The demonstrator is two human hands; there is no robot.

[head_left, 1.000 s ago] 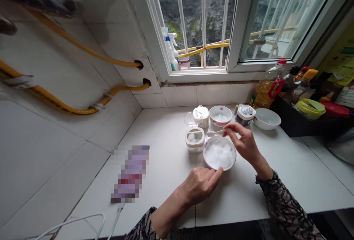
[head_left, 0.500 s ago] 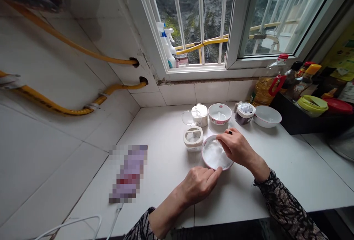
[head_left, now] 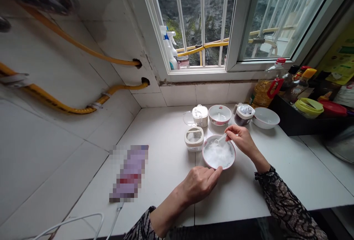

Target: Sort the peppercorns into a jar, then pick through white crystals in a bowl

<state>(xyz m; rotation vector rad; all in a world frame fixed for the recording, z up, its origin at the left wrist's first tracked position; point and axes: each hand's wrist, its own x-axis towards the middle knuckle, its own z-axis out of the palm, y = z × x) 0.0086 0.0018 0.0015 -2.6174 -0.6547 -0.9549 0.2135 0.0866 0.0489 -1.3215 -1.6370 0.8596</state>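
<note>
white granules in pink-rimmed bowl [head_left: 218,154] mid-counter beside lidded jar [head_left: 194,138]; left hand [head_left: 199,184] steadying near rim, right hand [head_left: 239,138] pinched on small spoon [head_left: 220,140] dipped in; scooping step, likely needing level lift next.

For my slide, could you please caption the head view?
Right hand dips small spoon into bowl steadied by left hand.

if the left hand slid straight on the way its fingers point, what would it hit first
The left hand points up and right at the bowl of white grains; its fingertips seem already against the near rim, so it would meet that bowl first.
</note>
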